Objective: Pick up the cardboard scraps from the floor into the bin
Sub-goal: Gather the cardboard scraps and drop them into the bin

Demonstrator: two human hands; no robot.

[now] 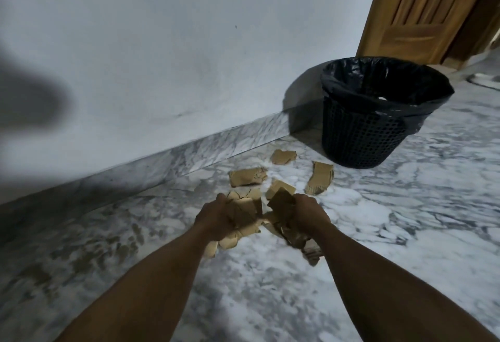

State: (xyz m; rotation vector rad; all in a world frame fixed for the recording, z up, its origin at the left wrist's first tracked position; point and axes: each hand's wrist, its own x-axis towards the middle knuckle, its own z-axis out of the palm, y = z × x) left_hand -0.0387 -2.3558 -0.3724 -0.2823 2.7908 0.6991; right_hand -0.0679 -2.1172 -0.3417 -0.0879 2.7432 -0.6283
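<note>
Both hands are down at a pile of brown cardboard scraps (247, 229) on the marble floor. My left hand (216, 215) is closed around several scraps on the pile's left side. My right hand (309, 213) grips a dark bunch of scraps on the right side. Three loose scraps lie farther off: one (247, 176) beyond the hands, one (282, 156) nearer the wall, and a long strip (319, 178) close to the bin. The black mesh bin (359, 136), lined with a black bag, stands upright to the upper right, beside the wall.
A white wall (162, 57) with a marble skirting (216, 146) runs along the left and back. A wooden door (422, 8) stands behind the bin. The grey-white marble floor (405, 220) spreads out to the right and toward me.
</note>
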